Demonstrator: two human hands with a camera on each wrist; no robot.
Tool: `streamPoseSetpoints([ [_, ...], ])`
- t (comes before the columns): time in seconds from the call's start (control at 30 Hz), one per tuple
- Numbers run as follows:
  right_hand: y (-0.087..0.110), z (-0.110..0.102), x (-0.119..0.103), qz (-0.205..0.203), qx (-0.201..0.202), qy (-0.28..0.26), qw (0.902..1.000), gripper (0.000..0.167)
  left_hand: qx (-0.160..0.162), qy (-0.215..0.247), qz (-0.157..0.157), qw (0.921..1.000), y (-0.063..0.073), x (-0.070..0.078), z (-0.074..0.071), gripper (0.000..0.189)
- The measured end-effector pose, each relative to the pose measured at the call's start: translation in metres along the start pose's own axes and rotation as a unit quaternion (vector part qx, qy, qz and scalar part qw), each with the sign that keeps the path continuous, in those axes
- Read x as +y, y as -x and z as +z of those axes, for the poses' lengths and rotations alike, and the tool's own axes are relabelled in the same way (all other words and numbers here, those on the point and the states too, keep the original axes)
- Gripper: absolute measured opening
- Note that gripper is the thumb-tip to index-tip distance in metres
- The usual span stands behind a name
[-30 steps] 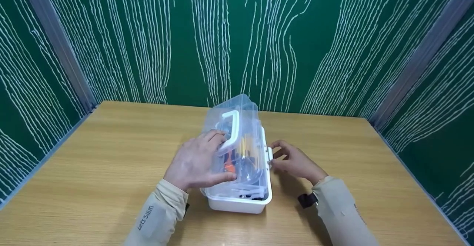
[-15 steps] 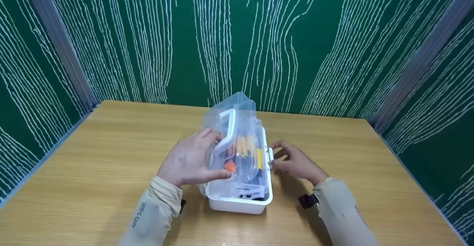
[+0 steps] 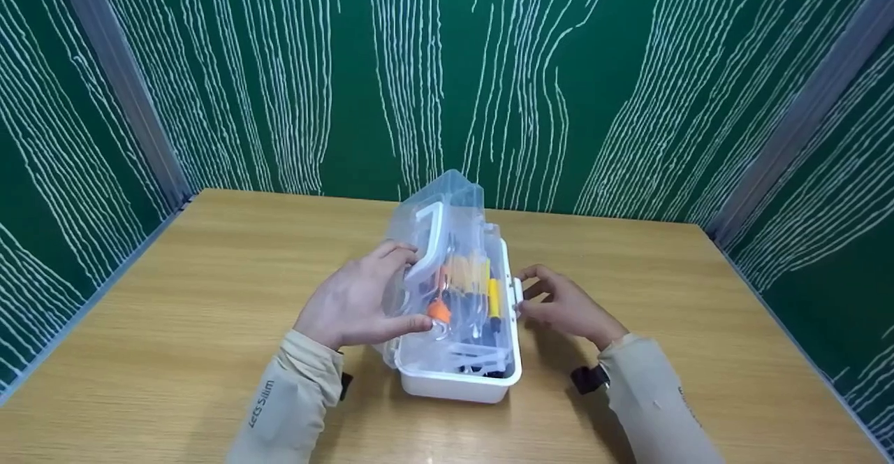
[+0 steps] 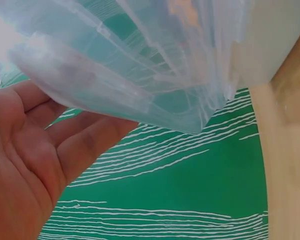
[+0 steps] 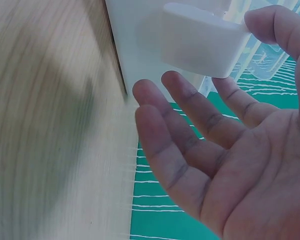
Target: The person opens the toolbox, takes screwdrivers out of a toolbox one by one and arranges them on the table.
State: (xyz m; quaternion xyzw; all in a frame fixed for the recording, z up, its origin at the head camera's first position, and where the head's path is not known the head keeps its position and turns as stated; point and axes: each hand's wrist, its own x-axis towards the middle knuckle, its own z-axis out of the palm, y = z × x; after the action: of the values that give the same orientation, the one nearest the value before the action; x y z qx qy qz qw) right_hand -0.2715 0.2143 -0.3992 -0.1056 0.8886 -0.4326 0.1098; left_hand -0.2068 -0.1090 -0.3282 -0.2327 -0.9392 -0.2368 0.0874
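A white case (image 3: pixel 454 385) with a clear lid (image 3: pixel 433 216) stands on the table. The lid is tilted up toward the left, a white handle (image 3: pixel 427 244) on its outer face. My left hand (image 3: pixel 356 300) rests on the lid beside the handle, thumb stretched over it; in the left wrist view its nearly straight fingers lie against the lid. On the case's right side, my right hand (image 3: pixel 569 307) pinches the white latch (image 5: pixel 202 40) between thumb and index finger, the other fingers spread loosely. Inside are an orange piece (image 3: pixel 438 310) and a yellow-and-dark item (image 3: pixel 494 298).
The wooden table (image 3: pixel 230 275) extends on both sides of the case. Green panels with wavy white lines (image 3: pixel 335 100) enclose its back and sides, with grey posts (image 3: pixel 789 100) at the corners.
The lid has tilted farther left with my left hand on it, uncovering the yellow item. My right hand stays at the latch.
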Motion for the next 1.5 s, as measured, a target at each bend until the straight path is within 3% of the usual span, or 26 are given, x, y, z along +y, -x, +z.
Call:
streamPoseSetpoints([
  [0.33, -0.002, 0.001, 0.001, 0.018, -0.003, -0.002, 0.9998, 0.045, 0.003, 0.005, -0.007, 1.0000, 0.002, -0.011, 0.001, 0.082],
  [0.63, 0.001, -0.002, 0.000, 0.009, -0.007, 0.002, 0.9999, 0.045, -0.014, 0.088, -0.005, 0.9960, 0.004, -0.025, -0.008, 0.079],
  [0.9, 0.002, -0.001, 0.000, 0.018, -0.008, 0.004, 0.9998, 0.045, -0.024, 0.129, -0.040, 0.9906, 0.008, -0.040, -0.015, 0.078],
  [1.1, 0.000, -0.002, 0.000, 0.022, -0.008, 0.011, 0.9997, 0.045, -0.019, 0.190, -0.037, 0.9809, 0.013, -0.063, -0.020, 0.072],
  [1.27, 0.000, -0.002, 0.002, 0.019, -0.005, 0.015, 0.9997, 0.044, -0.038, 0.237, -0.038, 0.9701, 0.016, -0.075, -0.024, 0.072],
  [1.4, -0.001, -0.001, 0.003, 0.007, -0.002, 0.014, 0.9999, 0.042, -0.061, 0.249, -0.043, 0.9655, 0.018, -0.074, -0.028, 0.050],
  [1.5, -0.002, 0.000, 0.006, -0.002, -0.001, 0.009, 1.0000, 0.042, -0.058, 0.228, -0.038, 0.9711, 0.019, -0.067, -0.031, 0.069],
])
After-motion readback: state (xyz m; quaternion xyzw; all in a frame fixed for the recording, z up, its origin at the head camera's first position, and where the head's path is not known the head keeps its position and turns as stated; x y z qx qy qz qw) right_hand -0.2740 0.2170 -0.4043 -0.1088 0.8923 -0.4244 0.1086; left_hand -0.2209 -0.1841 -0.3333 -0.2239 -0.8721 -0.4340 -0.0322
